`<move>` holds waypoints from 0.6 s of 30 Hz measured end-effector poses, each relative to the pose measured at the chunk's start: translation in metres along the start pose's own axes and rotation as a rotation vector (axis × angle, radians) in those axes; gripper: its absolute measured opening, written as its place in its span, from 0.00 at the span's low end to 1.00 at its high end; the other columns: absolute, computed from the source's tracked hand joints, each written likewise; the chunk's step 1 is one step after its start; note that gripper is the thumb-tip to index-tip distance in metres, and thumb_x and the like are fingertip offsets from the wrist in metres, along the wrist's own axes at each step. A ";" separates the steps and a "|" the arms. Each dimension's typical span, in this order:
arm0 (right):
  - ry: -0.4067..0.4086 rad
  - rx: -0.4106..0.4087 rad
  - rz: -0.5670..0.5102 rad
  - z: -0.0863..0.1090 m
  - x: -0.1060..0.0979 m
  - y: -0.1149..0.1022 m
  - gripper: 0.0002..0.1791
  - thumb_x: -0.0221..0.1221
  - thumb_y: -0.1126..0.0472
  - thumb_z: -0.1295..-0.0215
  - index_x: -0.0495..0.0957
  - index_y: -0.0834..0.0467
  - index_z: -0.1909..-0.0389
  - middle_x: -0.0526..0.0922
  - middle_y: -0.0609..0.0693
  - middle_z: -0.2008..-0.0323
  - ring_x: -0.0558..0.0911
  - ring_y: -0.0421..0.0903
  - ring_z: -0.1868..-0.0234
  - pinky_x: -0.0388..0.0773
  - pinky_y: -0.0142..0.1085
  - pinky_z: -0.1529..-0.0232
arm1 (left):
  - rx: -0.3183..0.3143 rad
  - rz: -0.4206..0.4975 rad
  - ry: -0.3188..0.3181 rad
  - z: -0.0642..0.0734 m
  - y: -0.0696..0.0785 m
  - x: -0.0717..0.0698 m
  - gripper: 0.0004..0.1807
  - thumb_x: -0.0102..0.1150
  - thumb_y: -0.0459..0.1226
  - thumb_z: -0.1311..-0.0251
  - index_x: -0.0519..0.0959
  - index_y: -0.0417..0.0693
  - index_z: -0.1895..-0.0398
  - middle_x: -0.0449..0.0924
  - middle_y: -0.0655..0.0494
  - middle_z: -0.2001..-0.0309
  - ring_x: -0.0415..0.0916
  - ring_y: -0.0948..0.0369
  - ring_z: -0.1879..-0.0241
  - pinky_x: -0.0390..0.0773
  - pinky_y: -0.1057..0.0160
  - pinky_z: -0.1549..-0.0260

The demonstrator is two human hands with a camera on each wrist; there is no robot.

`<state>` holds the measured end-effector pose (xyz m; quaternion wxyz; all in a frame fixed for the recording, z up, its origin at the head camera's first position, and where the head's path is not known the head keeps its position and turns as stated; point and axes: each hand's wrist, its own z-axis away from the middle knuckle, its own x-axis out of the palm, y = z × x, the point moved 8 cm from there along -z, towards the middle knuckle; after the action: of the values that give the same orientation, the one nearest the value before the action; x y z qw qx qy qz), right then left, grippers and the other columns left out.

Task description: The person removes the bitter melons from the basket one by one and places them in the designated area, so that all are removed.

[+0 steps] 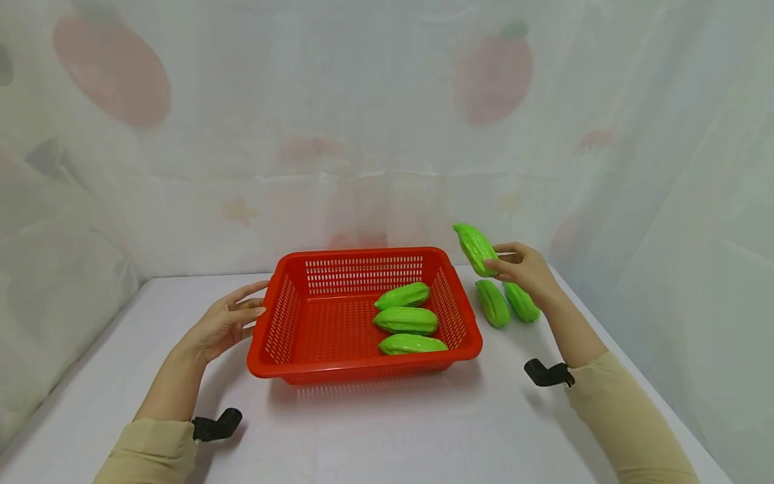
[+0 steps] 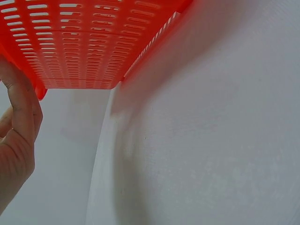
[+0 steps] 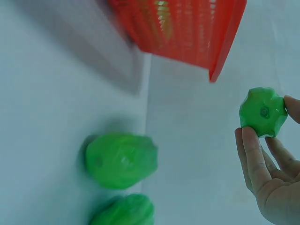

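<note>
My right hand (image 1: 523, 269) pinches a bright green, ridged bitter melon (image 1: 476, 249) between thumb and fingers, raised above the table just off the basket's right back corner. In the right wrist view the held melon shows its blunt end, with the fingertips on its sides. My left hand (image 1: 226, 323) is at the left rim of the red plastic basket (image 1: 363, 368), fingers lightly bent and fingertips touching it from outside. Inside the basket, three bitter melons (image 1: 406, 320) lie one behind another along the right side. Two more melons (image 1: 492, 304) lie on the table beneath my right hand.
The white table (image 1: 387, 437) carries the slatted basket at its middle, near the back edge. A pale curtain (image 1: 387, 134) with faded fruit prints hangs close behind and at both sides. Black camera mounts (image 1: 218, 425) stick out from both wrists.
</note>
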<state>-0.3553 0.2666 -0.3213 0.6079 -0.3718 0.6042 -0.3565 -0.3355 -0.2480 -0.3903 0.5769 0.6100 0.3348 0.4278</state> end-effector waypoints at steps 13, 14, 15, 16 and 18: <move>0.068 0.028 -0.023 -0.001 -0.034 0.041 0.38 0.59 0.51 0.31 0.59 0.67 0.28 0.71 0.67 0.37 0.82 0.26 0.66 0.82 0.22 0.56 | -0.010 -0.006 0.011 0.001 0.001 0.001 0.31 0.47 0.30 0.28 0.52 0.47 0.24 0.84 0.64 0.54 0.84 0.67 0.57 0.85 0.64 0.55; 0.077 0.026 -0.036 0.000 -0.037 0.043 0.38 0.59 0.52 0.31 0.59 0.68 0.28 0.74 0.63 0.41 0.82 0.27 0.66 0.82 0.22 0.56 | -0.012 -0.010 0.013 0.000 0.001 0.001 0.32 0.47 0.30 0.28 0.52 0.47 0.24 0.84 0.65 0.54 0.84 0.67 0.57 0.85 0.64 0.55; 0.085 0.026 -0.044 0.001 -0.040 0.045 0.38 0.59 0.52 0.31 0.59 0.69 0.29 0.75 0.60 0.43 0.82 0.27 0.66 0.82 0.22 0.56 | -0.013 -0.013 0.016 0.000 0.001 0.001 0.32 0.47 0.30 0.28 0.52 0.47 0.24 0.85 0.65 0.54 0.84 0.67 0.57 0.85 0.64 0.55; 0.093 0.027 -0.048 0.001 -0.043 0.048 0.38 0.60 0.52 0.31 0.59 0.69 0.29 0.75 0.59 0.44 0.82 0.27 0.67 0.82 0.22 0.56 | -0.013 -0.016 0.018 0.000 0.001 0.001 0.32 0.48 0.31 0.28 0.53 0.48 0.24 0.85 0.65 0.54 0.84 0.67 0.57 0.85 0.64 0.55; 0.105 0.030 -0.041 0.003 -0.048 0.053 0.39 0.60 0.52 0.31 0.59 0.70 0.29 0.75 0.56 0.46 0.82 0.26 0.67 0.82 0.22 0.56 | -0.012 -0.018 0.021 0.001 0.001 0.001 0.31 0.48 0.31 0.28 0.53 0.48 0.25 0.85 0.65 0.54 0.85 0.67 0.57 0.85 0.64 0.55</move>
<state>-0.3538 0.3340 -0.3455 0.5733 -0.3557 0.6221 -0.3972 -0.3348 -0.2477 -0.3890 0.5810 0.5989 0.3437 0.4308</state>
